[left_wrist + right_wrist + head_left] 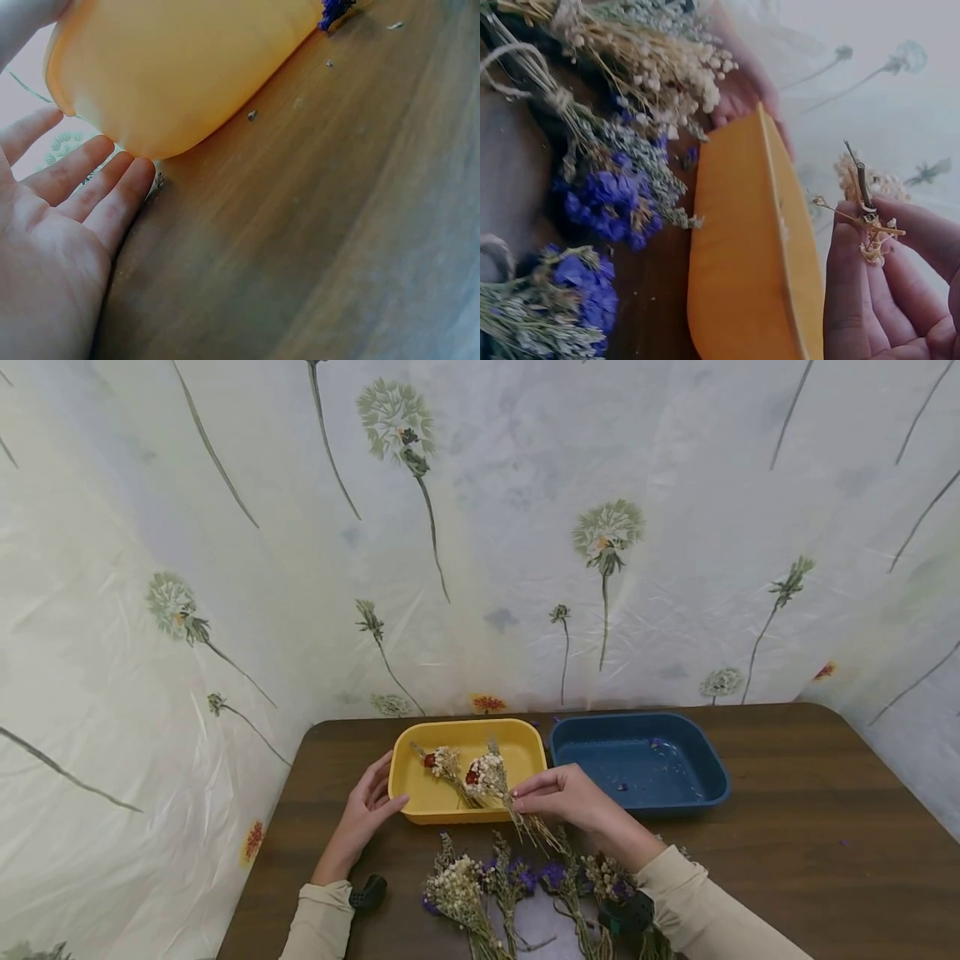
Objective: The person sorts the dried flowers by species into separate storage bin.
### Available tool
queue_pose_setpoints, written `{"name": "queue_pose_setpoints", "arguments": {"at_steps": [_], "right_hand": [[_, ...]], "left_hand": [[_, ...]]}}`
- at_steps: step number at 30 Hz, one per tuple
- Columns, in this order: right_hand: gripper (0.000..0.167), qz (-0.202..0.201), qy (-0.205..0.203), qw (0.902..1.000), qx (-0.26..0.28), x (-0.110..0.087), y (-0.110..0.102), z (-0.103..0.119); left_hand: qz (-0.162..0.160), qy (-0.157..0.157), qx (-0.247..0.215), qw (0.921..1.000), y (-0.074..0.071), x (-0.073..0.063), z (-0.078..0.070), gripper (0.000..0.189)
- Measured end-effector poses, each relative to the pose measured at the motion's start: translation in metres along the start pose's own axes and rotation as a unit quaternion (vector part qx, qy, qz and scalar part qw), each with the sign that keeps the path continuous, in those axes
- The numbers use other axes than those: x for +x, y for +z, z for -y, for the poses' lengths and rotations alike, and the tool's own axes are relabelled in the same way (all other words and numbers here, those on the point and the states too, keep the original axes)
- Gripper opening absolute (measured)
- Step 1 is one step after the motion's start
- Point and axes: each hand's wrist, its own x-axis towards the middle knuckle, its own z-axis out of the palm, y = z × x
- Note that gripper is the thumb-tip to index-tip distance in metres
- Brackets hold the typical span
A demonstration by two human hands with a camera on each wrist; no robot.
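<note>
My right hand [566,793] pinches the thin stems of a small dried flower bouquet [491,774] between thumb and fingertips, over the front right of a yellow tray [431,817]. The bouquet has cream blossoms and a dark red flower. In the right wrist view, its cut stem ends [866,202] stick out between the fingertips. Another similar dried flower bouquet [444,763] lies inside the tray. My left hand [366,812] rests against the tray's left end, thumb at the front rim; in the left wrist view its straight fingers [124,199] touch the outer wall.
A blue tray [637,806] with a few purple petals stands right of the yellow one. Several tied dried flower bunches [459,889], cream and purple, lie at the table's front. Small crumbs dot the brown wooden table [795,793]. A dandelion-patterned curtain [510,527] hangs behind.
</note>
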Motion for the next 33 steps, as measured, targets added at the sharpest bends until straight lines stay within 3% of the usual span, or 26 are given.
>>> {"name": "queue_pose_setpoints", "arguments": {"at_steps": [9,33], "right_hand": [[0.031,-0.016,0.017,0.9992,-0.033,0.025,0.0,0.005],[0.022,-0.013,0.047,0.9955,-0.082,0.084,0.007,0.016]], "left_hand": [[-0.001,0.001,0.004,1.0,0.0,0.0,-0.001,0.075],[-0.007,-0.005,0.003,1.0,0.001,0.001,0.0,0.075]]}}
